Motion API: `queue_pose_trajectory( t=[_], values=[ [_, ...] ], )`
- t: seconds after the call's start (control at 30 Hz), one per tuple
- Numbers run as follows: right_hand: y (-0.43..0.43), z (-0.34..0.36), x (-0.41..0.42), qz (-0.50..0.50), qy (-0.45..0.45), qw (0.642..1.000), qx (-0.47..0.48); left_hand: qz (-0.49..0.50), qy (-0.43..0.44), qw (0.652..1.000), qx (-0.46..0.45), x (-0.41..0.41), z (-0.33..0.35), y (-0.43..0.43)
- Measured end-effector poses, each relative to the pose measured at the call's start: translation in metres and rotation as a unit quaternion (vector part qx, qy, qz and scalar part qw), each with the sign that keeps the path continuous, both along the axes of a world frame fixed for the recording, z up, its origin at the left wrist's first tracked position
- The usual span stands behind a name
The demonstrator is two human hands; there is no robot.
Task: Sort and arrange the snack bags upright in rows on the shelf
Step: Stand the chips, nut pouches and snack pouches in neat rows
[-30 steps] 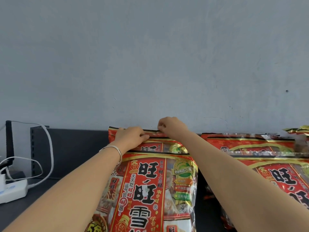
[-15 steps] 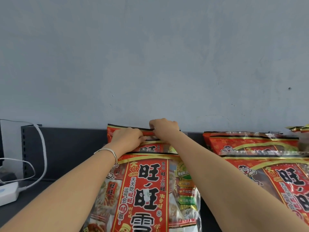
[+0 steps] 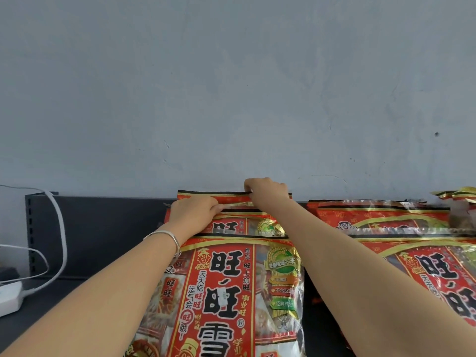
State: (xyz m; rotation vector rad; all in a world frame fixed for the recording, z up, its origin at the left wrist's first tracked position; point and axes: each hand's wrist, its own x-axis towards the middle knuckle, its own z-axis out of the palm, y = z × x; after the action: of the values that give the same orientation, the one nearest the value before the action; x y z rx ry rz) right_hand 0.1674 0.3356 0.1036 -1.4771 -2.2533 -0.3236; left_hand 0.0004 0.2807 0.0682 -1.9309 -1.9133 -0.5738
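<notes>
The rear bag [image 3: 211,194] stands upright at the very back of the shelf [image 3: 77,292], its top seam against the grey wall [image 3: 231,99]. My right hand [image 3: 266,193] pinches that seam near its middle, fingers curled over the edge. My left hand [image 3: 193,212], with a silver bracelet [image 3: 164,232] on the wrist, is curled further left and slightly lower, thumb pressed on the gold stripe under the seam. I cannot tell whether the next bag's edge is caught in that pinch too.

Just in front stands the middle bag [image 3: 226,226], then the front bag [image 3: 224,292]. Together they hide all but the rear bag's top band, and my forearms reach over both.

Across a dark gap to the right is a second row, the right rear bag [image 3: 381,216] behind the right front bag [image 3: 425,269]. A gold-edged pack [image 3: 461,194] sits at the far right edge. To the left, the dark back panel [image 3: 103,228] is bare. A white cable [image 3: 61,228] loops down to a white power strip [image 3: 7,297].

The rear bag's band is red, edged in black and gold, glossy and a little creased between my hands.

Half a second ago my hands nearly met on the seam. Now a longer stretch of red and gold shows between them.
</notes>
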Motion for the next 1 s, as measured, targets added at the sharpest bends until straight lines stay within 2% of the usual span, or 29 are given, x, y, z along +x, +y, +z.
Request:
queue_pose_trajectory(
  t=[0.1,0.23,0.33,0.53,0.7,1.0],
  values=[
    [-0.001,-0.002,-0.001,0.006,0.015,1.000,0.011,-0.002,-0.008,1.000,0.030,0.003,-0.001,-0.001],
    [-0.010,-0.009,-0.003,0.022,0.014,0.996,0.087,0.011,-0.012,0.994,0.110,0.009,0.003,-0.008],
    [-0.024,-0.014,-0.004,0.059,0.036,0.992,0.102,0.012,-0.025,0.990,0.138,0.013,0.004,-0.019],
    [-0.058,-0.029,-0.001,0.111,0.045,0.985,0.126,0.039,-0.053,0.988,0.142,0.019,-0.009,-0.054],
    [-0.081,-0.046,0.000,0.150,0.050,0.985,0.068,0.084,-0.075,0.985,0.131,0.011,-0.029,-0.084],
    [-0.115,-0.062,0.017,0.100,0.054,0.993,0.032,0.060,-0.122,0.987,0.088,0.021,-0.049,-0.111]
  ],
)
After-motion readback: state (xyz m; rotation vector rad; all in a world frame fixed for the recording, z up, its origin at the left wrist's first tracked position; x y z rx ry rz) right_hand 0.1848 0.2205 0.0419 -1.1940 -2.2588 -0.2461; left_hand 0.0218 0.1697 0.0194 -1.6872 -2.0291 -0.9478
